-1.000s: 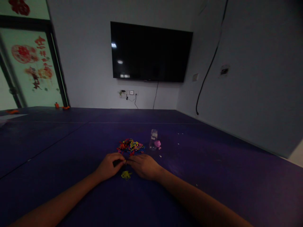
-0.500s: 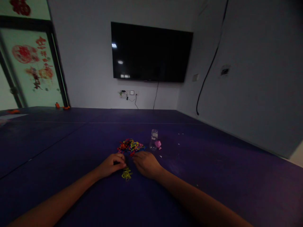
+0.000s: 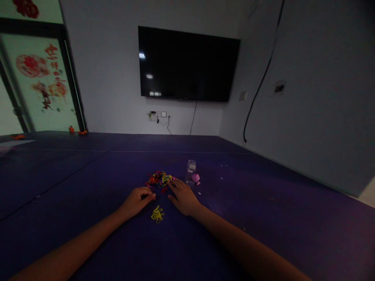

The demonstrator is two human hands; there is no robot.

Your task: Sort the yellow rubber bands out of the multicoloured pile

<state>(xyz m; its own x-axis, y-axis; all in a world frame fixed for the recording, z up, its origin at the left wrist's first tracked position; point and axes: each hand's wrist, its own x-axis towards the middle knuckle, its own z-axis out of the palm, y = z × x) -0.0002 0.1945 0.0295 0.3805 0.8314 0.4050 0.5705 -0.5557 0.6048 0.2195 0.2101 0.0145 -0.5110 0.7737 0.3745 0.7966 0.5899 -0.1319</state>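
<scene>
Your right hand has fingers parted at the multicoloured heap of thin bands; your left hand curls nearby (whether it pinches anything, I can't tell). The small yellow stringy tangle lies nearer you.

Large pile on work surface, small pile before it, bottle right of both, television on wall behind.
</scene>
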